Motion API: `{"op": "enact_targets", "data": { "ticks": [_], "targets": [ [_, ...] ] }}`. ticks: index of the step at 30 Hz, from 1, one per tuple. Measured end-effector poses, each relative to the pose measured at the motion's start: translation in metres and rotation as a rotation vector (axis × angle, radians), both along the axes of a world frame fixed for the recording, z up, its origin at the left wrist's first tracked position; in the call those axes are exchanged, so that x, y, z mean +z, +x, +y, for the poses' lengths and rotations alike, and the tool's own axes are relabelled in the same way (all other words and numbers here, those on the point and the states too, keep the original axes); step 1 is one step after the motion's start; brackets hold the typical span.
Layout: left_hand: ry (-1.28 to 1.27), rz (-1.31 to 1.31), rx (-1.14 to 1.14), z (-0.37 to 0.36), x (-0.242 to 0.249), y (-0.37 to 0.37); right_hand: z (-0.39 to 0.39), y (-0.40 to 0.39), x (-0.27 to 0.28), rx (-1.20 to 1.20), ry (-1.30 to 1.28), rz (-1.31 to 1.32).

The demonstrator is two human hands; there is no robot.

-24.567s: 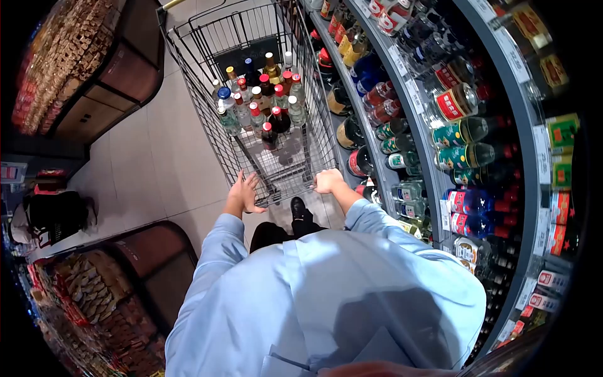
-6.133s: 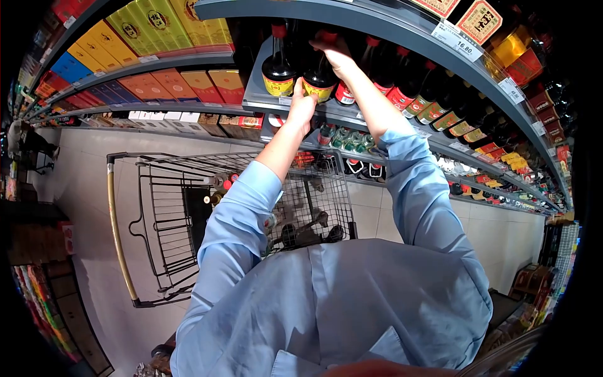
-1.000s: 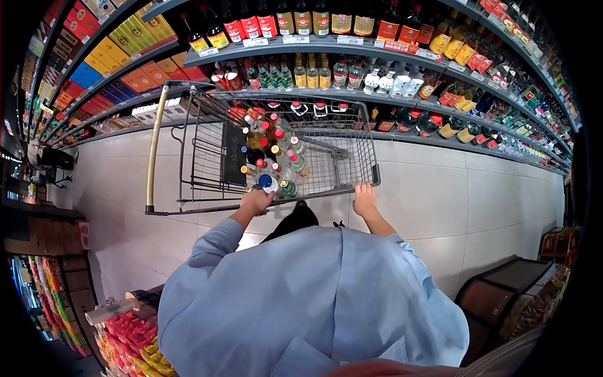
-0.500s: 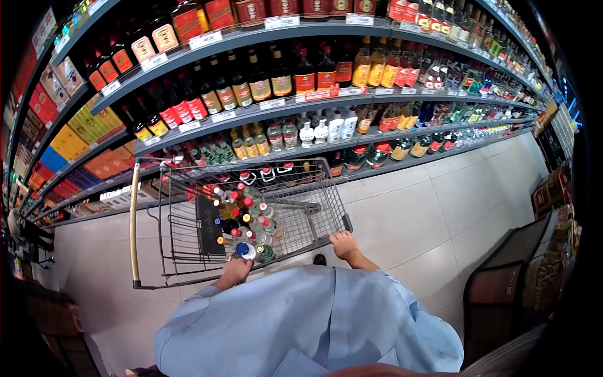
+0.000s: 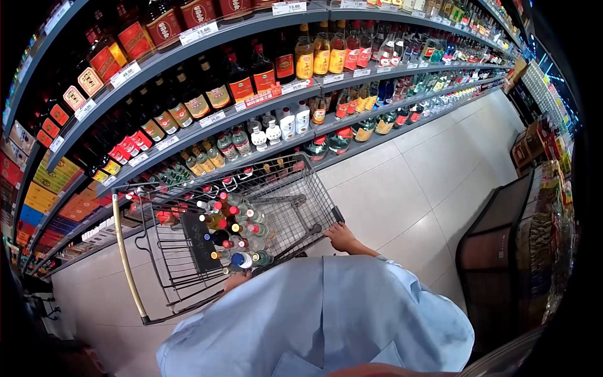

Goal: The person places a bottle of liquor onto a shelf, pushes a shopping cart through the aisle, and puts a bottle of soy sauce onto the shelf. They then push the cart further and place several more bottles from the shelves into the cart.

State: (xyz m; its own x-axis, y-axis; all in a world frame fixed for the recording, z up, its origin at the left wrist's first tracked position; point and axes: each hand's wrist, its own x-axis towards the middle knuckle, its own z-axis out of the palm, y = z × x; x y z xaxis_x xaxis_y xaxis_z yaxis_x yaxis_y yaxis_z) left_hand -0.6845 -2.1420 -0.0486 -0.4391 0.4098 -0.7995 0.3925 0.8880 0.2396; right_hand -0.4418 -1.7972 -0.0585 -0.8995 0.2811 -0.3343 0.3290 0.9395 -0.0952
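Observation:
A wire shopping cart (image 5: 295, 217) stands in front of me, with its gold-coloured handle bar (image 5: 129, 264) at the far left. Inside, several bottles (image 5: 235, 229) with red, white, yellow and blue caps stand upright near the child-seat panel. My left hand (image 5: 237, 281) is closed at the near rim, beside a blue-capped bottle; the sleeve and rim partly hide its fingers. At the front right corner, my right hand (image 5: 340, 237) is closed round the cart's edge.
Curved shelves (image 5: 213, 119) packed with bottles run along the far side. Pale floor tiles (image 5: 408, 182) stretch to the right. A dark display stand (image 5: 493, 251) with packaged goods is at the right. Stacked boxes (image 5: 527, 147) stand farther off.
The cart and shelves have turned in view, and the cart's handle end sits lower and farther left. Both hands remain at the cart; my left hand shows less.

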Motion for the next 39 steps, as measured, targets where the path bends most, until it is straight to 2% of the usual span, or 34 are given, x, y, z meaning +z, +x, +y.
{"op": "enact_targets", "data": {
  "ticks": [4, 8, 10, 12, 14, 16, 20, 30, 32, 39],
  "targets": [
    [0.028, -0.012, 0.010, 0.029, 0.023, 0.020, 0.021, 0.013, 0.012, -0.063, 0.022, -0.004],
    [0.080, 0.020, 0.014, 0.057, 0.044, 0.041, 0.054, 0.029, -0.005, -0.052, 0.074, 0.082],
    [0.085, 0.022, -0.008, 0.071, 0.048, 0.049, 0.066, 0.035, 0.005, -0.032, 0.082, 0.090],
    [0.086, -0.014, -0.120, 0.074, 0.025, 0.049, 0.077, 0.044, 0.010, -0.025, 0.058, 0.160],
    [0.070, 0.014, -0.087, 0.091, 0.044, 0.058, 0.090, 0.049, 0.019, -0.036, 0.013, 0.207],
    [0.113, 0.102, -0.074, 0.101, 0.036, 0.067, 0.107, 0.051, 0.024, -0.058, -0.031, 0.106],
    [0.080, 0.086, -0.042, 0.123, 0.049, 0.077, 0.133, 0.057, 0.047, -0.009, -0.054, -0.011],
    [0.040, 0.149, -0.022, 0.207, 0.074, 0.110, 0.210, 0.097, 0.054, 0.015, -0.100, 0.231],
    [0.015, 0.096, -0.030, 0.222, 0.079, 0.113, 0.220, 0.107, 0.058, -0.003, -0.112, 0.164],
    [0.047, 0.168, -0.009, 0.258, 0.066, 0.127, 0.246, 0.122, 0.064, -0.087, -0.067, 0.052]
  ]
}}
